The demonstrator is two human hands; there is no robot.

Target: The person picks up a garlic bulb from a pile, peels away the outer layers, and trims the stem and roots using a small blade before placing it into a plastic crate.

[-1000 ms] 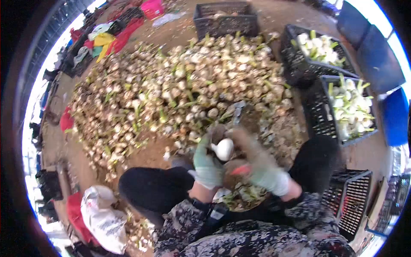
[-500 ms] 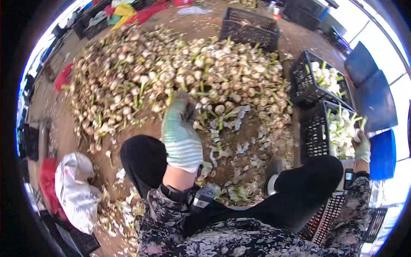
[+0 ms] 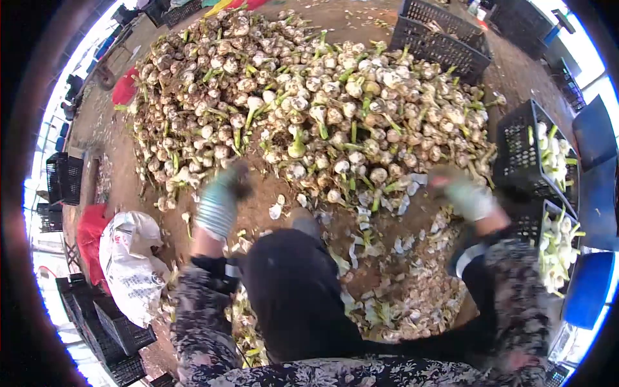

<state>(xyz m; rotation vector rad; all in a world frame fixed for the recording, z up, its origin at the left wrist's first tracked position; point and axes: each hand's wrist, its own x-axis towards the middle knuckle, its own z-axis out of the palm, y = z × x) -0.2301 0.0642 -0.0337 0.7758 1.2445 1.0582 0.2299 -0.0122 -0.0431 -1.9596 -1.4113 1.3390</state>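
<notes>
A large heap of bulbs with green stems (image 3: pixel 309 109), which look like garlic, lies on the ground in front of me. My left hand (image 3: pixel 222 197), in a striped glove with dark fingertips, is over the ground at the heap's near left edge; motion smears its fingers. At the heap's near right edge is my gloved right hand (image 3: pixel 465 193), its fingers also blurred. What either hand holds, if anything, cannot be made out. Peeled white bulbs with green stems fill a black crate (image 3: pixel 519 148) on the right and a second crate (image 3: pixel 529 222) nearer me.
Another black crate (image 3: pixel 442 42) stands behind the heap. A white sack (image 3: pixel 132 264) and red cloth (image 3: pixel 92 238) lie at the left, near stacked black crates (image 3: pixel 106 322). Blue containers (image 3: pixel 588 290) are at the far right. Peelings (image 3: pixel 412 284) cover the ground near my legs.
My right hand has moved left from the near crate of peeled bulbs to the heap's edge. My left hand has shifted left and away from the bulbs. The view has turned, and my knees have moved.
</notes>
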